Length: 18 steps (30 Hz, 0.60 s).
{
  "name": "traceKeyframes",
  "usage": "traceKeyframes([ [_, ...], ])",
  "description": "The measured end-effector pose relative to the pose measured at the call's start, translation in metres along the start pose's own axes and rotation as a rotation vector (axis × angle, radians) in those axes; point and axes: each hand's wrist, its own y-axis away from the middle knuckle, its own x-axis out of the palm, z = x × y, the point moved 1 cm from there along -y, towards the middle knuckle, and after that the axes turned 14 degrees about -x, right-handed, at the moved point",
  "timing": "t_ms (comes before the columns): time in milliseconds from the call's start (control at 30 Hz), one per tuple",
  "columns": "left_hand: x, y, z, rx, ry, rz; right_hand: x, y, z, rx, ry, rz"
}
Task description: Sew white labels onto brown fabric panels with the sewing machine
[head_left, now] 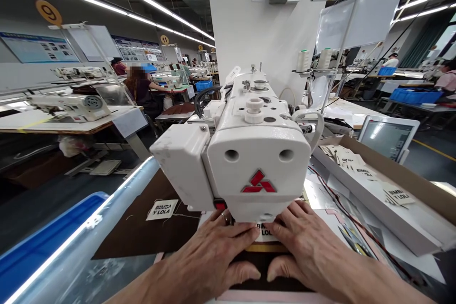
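Observation:
A white sewing machine head (258, 161) with a red three-diamond badge stands right in front of me. Below it, a white label (265, 233) printed in black lies on dark brown material (261, 261), partly covered by the machine and my fingers. My left hand (223, 247) rests flat on the work, fingertips at the label's left edge, with a ring on one finger. From the other side my right hand (308, 242) presses down at the label's right edge, fingers stretched forward. Another label (162, 209), with loose threads, lies on brown material at the left. The needle area is hidden.
An open cardboard box (388, 204) with several printed labels stands at the right, near a tablet screen (388, 137). A blue bin (53, 237) sits at the lower left. Thread cones (302, 61) stand behind the machine. A co-worker (140, 88) sits at the back left.

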Motion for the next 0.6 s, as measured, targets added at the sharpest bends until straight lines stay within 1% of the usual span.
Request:
traceKeyframes([
  [100,-0.002,0.001,0.002,0.054,-0.037,-0.045,0.001,0.012,-0.001,-0.03,-0.017,0.007],
  [233,-0.004,0.003,0.003,0.12,-0.115,-0.098,0.003,0.032,-0.002,-0.101,0.034,-0.063],
  [300,-0.004,0.004,0.002,0.151,-0.137,-0.117,0.002,0.038,-0.002,-0.132,0.076,-0.094],
  [400,-0.006,0.005,0.002,0.17,-0.128,-0.114,-0.001,0.036,-0.002,-0.169,0.123,-0.104],
  [600,-0.009,0.003,-0.006,0.128,-0.06,-0.092,-0.008,0.028,0.0,-0.192,0.141,-0.078],
])
